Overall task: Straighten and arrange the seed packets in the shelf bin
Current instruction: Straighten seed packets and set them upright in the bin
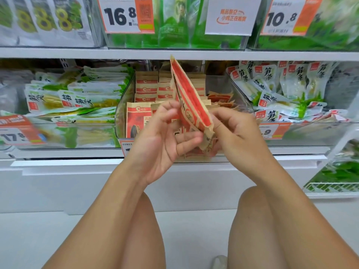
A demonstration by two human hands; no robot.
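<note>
Both hands are raised in front of the clear shelf bin [124, 105] and hold a small bundle of seed packets [191, 101] between them. Left hand [165, 140] has its fingers curled, and the thumb with the fingertips pinches the lower edge of the bundle. Right hand [238, 131] grips the same bundle from the other side, its fingers hidden behind the paper. I cannot count the packets in the bundle; at least two edges are visible. It stands upright, tilted a little, with the red side facing the right hand, and its top corner reaches the edge of the upper shelf [174, 54].

Behind the bundle, inside the bin, more brown and red packets [147, 88] stand in rows at the back, one larger packet [136, 121] stands at the front left, and some loose ones [221, 99] lie flat on the right side. Their number is too blurred to tell.

Left of the bin there is a pile of green and white snack bags [83, 98], and right of it another pile of similar bags [281, 88]. Above the bin I count two price tags, 16.8 [120, 16] and 10.8 [281, 18], and one white sign [233, 16] between them. Below the bin is a white shelf base [77, 187], a pale floor and the two bare knees of the person.
</note>
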